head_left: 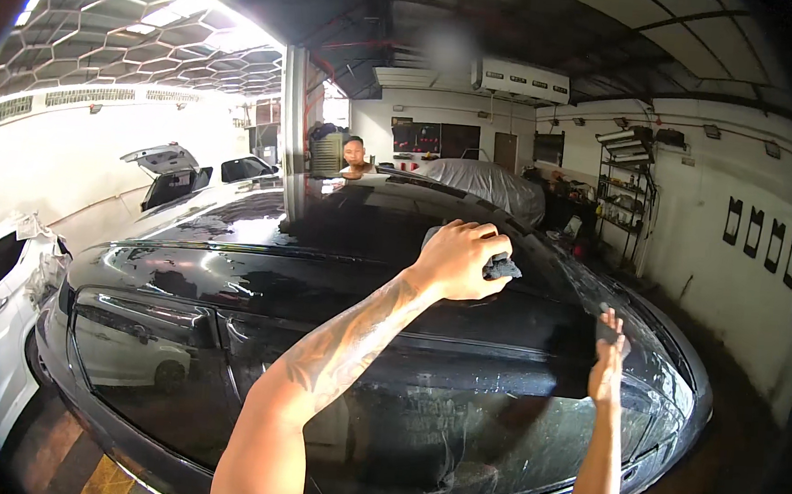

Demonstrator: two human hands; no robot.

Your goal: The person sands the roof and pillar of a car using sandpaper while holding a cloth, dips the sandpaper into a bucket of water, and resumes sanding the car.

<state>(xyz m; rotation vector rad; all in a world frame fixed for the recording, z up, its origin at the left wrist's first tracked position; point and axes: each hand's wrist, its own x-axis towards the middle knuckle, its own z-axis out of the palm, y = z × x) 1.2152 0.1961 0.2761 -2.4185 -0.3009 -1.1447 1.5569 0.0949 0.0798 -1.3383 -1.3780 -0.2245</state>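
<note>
My left hand (pixel 466 259) is closed round a bunched dark grey cloth (pixel 503 269), above the near side of the black car's roof (pixel 362 210). Part of the cloth sticks out by the fingertips; the palm hides the rest. Farther right, my right hand (pixel 606 361) has its fingers stretched out against the car near the roof edge and the windscreen (pixel 653 349). A greyish patch shows beside those fingers; I cannot tell whether it is a pad or a reflection. Wet streaks mark the side window (pixel 456 444) below my arms.
A person (pixel 355 156) stands beyond the roof. White cars are on the left, one with its tailgate (pixel 159 159) raised. A covered car (pixel 488 185) stands at the back, with a loaded shelf rack (pixel 624 199) along the right wall. A pillar (pixel 292 130) rises behind the car.
</note>
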